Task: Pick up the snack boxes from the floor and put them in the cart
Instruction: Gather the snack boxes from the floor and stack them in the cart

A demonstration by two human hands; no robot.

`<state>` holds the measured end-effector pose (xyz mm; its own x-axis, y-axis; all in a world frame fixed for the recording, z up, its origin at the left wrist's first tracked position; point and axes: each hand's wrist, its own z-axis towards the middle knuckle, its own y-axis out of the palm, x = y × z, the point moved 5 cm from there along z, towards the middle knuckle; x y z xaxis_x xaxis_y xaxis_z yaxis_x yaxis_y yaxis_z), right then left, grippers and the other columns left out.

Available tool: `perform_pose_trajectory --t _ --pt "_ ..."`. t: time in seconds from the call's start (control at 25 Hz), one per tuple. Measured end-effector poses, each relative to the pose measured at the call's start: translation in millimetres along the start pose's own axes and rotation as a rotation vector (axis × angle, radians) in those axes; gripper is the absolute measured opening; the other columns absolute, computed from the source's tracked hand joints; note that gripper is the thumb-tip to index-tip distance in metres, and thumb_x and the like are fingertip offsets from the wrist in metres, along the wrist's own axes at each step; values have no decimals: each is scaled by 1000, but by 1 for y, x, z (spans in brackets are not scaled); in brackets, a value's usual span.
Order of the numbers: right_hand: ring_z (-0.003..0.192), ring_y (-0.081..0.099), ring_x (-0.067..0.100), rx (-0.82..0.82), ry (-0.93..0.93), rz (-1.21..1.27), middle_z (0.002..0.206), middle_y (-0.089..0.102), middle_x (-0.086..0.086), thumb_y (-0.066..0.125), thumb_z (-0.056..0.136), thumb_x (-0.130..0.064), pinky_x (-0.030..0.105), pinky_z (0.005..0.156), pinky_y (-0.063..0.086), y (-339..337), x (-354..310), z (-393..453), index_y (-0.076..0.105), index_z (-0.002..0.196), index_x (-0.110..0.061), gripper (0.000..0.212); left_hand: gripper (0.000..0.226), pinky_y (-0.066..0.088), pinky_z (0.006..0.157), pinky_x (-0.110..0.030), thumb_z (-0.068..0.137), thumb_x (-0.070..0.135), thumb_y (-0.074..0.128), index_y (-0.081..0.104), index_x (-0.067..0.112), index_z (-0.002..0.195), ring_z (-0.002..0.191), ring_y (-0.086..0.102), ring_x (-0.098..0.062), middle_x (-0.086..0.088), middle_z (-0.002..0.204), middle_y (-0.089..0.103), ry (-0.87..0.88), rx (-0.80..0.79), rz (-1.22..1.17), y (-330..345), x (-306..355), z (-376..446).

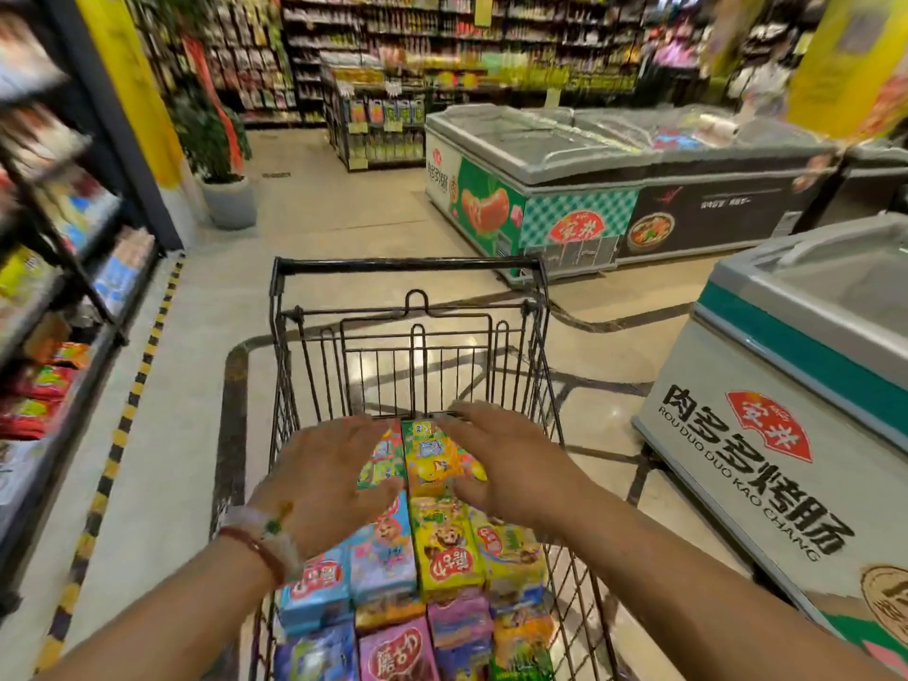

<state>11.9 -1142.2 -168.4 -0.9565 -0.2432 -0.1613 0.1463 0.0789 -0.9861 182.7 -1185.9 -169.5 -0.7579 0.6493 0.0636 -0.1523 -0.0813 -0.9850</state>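
Note:
A black wire shopping cart point(412, 267) stands in front of me in the aisle. Several colourful snack boxes point(444, 543) fill its basket, in blue, yellow, pink, purple and orange. My left hand point(329, 479) and my right hand point(511, 464) hover over the far boxes with fingers spread and straight, on either side of an orange and green box point(432, 459). Neither hand holds anything. A bracelet sits on my left wrist. No box on the floor is in view.
Stocked shelves point(59, 297) line the left side behind a yellow-and-black floor stripe point(123, 425). A white chest freezer point(796, 425) stands close on the right. More freezers point(589, 189) lie ahead right, and a potted plant point(221, 179) ahead left. Tiled floor runs beyond the cart.

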Motion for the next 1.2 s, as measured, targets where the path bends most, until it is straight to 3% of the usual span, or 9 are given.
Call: perform_pose_trajectory --t 0.08,0.16,0.28,0.44,0.52,0.64,0.8,1.0,1.2 --pt "147 9 21 70 -74 -77 160 12 3 17 79 -71 40 117 10 -46 -24 -10 16 152 -29 85 81 44 95 -46 72 69 28 53 20 131 116 59 -25 -1 129 58 -81 -18 18 -44 1 -21" --pt "148 2 20 132 -138 -156 161 6 0 1 65 -75 43 117 6 -81 -47 -26 13 152 -33 98 102 20 114 -38 60 80 6 24 32 148 141 26 -16 7 153 27 -202 -29 68 -79 0 -52" --pt "146 11 26 212 -251 -167 159 15 2 3 65 -76 45 116 9 -113 -74 -52 19 151 -32 98 123 6 115 -32 42 93 -12 9 37 149 144 9 -12 10 158 10 -311 -11 128 -124 13 -93" --pt "147 6 20 163 -388 -214 161 8 0 12 72 -80 38 117 3 -110 -101 -92 11 152 -34 92 106 5 114 -32 53 82 -3 9 38 149 144 6 -10 10 158 9 -395 20 173 -155 51 -155" --pt "147 0 18 125 -443 -223 161 2 -1 16 76 -81 36 117 -1 -105 -116 -111 7 152 -36 89 110 7 115 -35 52 88 -6 9 38 149 145 7 -12 9 158 9 -447 8 227 -162 65 -188" --pt "146 4 19 150 -557 -232 161 6 0 2 65 -84 36 116 3 -104 -149 -139 8 151 -36 99 117 9 116 -37 48 94 -12 9 39 149 145 7 -13 9 158 9 -563 -9 263 -171 77 -241" --pt "146 1 18 112 -688 -191 161 1 -1 -4 62 -80 38 116 2 -105 -202 -177 3 151 -38 98 101 10 116 -37 58 84 -1 6 41 149 144 7 -11 11 158 6 -687 31 282 -194 100 -317" --pt "146 1 18 129 -843 -167 161 -1 -3 0 69 -76 35 117 1 -102 -277 -228 3 151 -40 90 127 14 116 -34 40 92 -24 8 38 150 144 12 -12 10 158 10 -836 63 285 -220 135 -419" --pt "145 4 17 138 -1034 -143 160 4 -4 -11 61 -80 35 116 5 -90 -374 -301 7 151 -40 100 126 12 113 -34 39 90 -28 7 41 149 143 11 -12 11 157 9 -1020 65 308 -230 180 -551"
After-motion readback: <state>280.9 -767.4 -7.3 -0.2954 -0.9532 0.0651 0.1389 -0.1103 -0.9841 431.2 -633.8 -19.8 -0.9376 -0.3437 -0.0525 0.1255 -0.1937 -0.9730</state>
